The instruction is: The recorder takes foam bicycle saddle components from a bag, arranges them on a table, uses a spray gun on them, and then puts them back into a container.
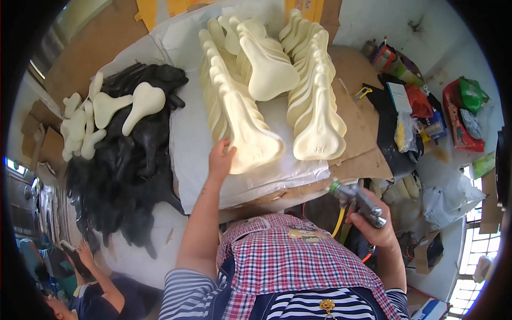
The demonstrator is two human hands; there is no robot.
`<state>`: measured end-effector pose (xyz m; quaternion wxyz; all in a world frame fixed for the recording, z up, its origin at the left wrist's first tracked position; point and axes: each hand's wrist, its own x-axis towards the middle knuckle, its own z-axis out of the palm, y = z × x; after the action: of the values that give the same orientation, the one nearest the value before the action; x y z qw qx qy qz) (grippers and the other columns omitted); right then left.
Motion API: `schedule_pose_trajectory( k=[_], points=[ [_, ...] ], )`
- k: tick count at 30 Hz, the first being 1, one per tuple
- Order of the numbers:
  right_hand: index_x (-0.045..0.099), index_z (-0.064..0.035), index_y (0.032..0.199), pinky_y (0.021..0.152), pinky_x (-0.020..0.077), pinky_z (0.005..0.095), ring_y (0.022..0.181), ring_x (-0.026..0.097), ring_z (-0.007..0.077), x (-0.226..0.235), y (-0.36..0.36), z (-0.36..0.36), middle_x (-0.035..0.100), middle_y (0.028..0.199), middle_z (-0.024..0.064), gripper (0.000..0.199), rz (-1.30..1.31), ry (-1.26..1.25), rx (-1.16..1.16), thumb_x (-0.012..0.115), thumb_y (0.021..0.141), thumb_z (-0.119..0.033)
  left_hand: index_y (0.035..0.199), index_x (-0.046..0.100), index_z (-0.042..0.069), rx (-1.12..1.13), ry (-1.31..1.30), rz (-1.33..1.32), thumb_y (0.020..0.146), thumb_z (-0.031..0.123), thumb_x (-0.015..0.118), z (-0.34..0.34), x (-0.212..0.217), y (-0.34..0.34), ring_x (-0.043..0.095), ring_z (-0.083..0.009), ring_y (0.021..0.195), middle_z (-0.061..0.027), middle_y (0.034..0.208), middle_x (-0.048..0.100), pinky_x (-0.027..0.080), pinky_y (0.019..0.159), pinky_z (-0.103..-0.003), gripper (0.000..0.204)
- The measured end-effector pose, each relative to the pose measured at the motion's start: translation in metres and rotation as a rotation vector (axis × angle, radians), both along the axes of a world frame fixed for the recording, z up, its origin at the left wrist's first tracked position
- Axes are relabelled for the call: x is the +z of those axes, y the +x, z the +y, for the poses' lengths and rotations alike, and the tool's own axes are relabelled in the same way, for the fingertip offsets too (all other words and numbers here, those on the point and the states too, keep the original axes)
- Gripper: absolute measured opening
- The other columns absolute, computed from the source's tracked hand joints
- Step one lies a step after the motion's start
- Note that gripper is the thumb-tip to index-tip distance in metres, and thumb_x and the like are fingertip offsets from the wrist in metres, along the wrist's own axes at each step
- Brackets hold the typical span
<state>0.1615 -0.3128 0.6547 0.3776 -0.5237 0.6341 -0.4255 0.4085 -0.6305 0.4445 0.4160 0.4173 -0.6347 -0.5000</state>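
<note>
The left hand rests open-fingered on the nearest cream foam saddle-shaped pad of the overlapping row, steadying it; the right hand grips a metal spray gun clear, near right.

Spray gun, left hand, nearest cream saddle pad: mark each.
spray gun [358, 198]: head view, on its metal body.
left hand [220, 159]: head view, on the back of the hand.
cream saddle pad [250, 136]: head view, on its wide end.

Saddle-shaped foam pieces in rows on sheet, rubber covers pile left, clutter right
</note>
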Motion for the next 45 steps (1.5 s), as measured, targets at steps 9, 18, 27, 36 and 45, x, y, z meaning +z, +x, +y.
schedule_pose_trajectory(
  k=[9,18,27,36,45],
  points=[
    [0.041,0.0048,0.127,0.072,0.0468,0.0271,0.078,0.056,0.0126,0.044,-0.025,-0.059,0.059,0.090,0.0082,0.054,0.002,-0.239,-0.241,0.063,0.079,-0.006,0.123,0.042,-0.003,0.109,-0.043,-0.640,0.059,0.024,0.076,0.000,0.016,-0.034,0.049,-0.0359,0.106,-0.0220,0.110,0.054,0.039,0.094,-0.041,0.077],
    [0.045,0.0028,0.126,0.069,0.0486,0.0243,0.076,0.057,0.0103,0.013,-0.065,-0.074,0.059,0.094,0.0058,0.049,-0.041,-0.118,-0.165,0.061,0.080,-0.004,0.108,0.057,-0.006,-0.248,0.408,-0.175,0.047,0.021,0.081,-0.021,0.025,-0.011,0.049,-0.0284,0.113,-0.0193,0.120,0.051,0.039,0.096,-0.037,0.071],
    [0.045,0.0028,0.124,0.073,0.0449,0.0248,0.079,0.053,0.0102,-0.031,-0.094,-0.094,0.056,0.086,0.0029,0.050,-0.138,-0.073,-0.108,0.064,0.079,-0.010,0.130,0.038,-0.001,-0.233,0.227,0.122,0.051,0.002,0.080,-0.091,0.069,-0.119,0.046,-0.0247,0.117,-0.0143,0.124,0.049,0.041,0.095,-0.034,0.089],
    [0.045,-0.0023,0.127,0.075,0.0471,0.0278,0.081,0.056,0.0128,-0.090,-0.108,-0.149,0.059,0.089,0.0064,0.054,-0.115,0.163,0.048,0.066,0.078,-0.012,0.119,0.050,-0.003,-0.291,0.562,0.220,0.064,0.000,0.069,-0.181,0.069,-0.183,0.060,-0.0277,0.095,-0.0141,0.106,0.061,0.049,0.084,-0.040,0.058],
    [0.043,-0.0072,0.131,0.090,0.0406,0.0277,0.111,0.051,0.0157,-0.099,-0.082,-0.197,0.056,0.121,0.0127,0.056,-0.015,0.388,0.500,0.064,0.080,-0.009,0.125,0.046,-0.001,-0.259,0.419,0.204,0.059,0.005,0.073,-0.095,0.160,-0.059,0.054,-0.0200,0.104,-0.0085,0.114,0.056,0.043,0.089,-0.034,0.071]
  ],
)
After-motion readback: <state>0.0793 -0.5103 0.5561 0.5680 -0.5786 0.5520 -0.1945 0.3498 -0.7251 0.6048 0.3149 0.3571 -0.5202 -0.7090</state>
